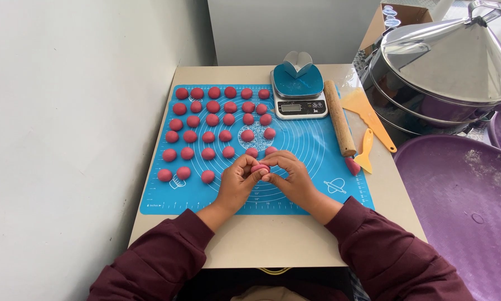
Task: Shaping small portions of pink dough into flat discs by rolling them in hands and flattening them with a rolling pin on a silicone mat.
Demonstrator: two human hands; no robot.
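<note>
Sleeves: dark maroon, both forearms reach in from the near edge of the surface [272, 245].
Left hand [238, 181]: fingers curled, its fingertips pinching the left side of a pink dough piece [260, 168] held just above the mat.
Right hand [290, 175]: fingers curled the same way, thumb and fingertips pressed on the right side of the same piece; the two hands meet around it.
Dough piece: small, pink-red, partly hidden by the fingers, so its exact shape cannot be told.
Mat: a blue silicone pastry mat [317, 150] with white ring markings covers most of the surface.
Done so far: roughly thirty-odd pink dough balls [208, 120] lie in loose rows on the left and far half of the mat, apart from one another; by this count the shaping looks well along.
Left to do: one pink dough lump [352, 165] lies at the right edge of the mat, just beside the near end of the rolling pin; no other unshaped dough shows.
Tools: a wooden rolling pin [339, 117] lies along the right side of the mat, with two yellow scrapers [369, 120] beside it.
Scale: a small digital kitchen scale [299, 95] with a blue platter stands at the far edge.
Room: a pale wall on the left; on the right a stacked steel steamer [445, 72] with a cone lid, and a purple basin [462, 212] nearer.
</note>
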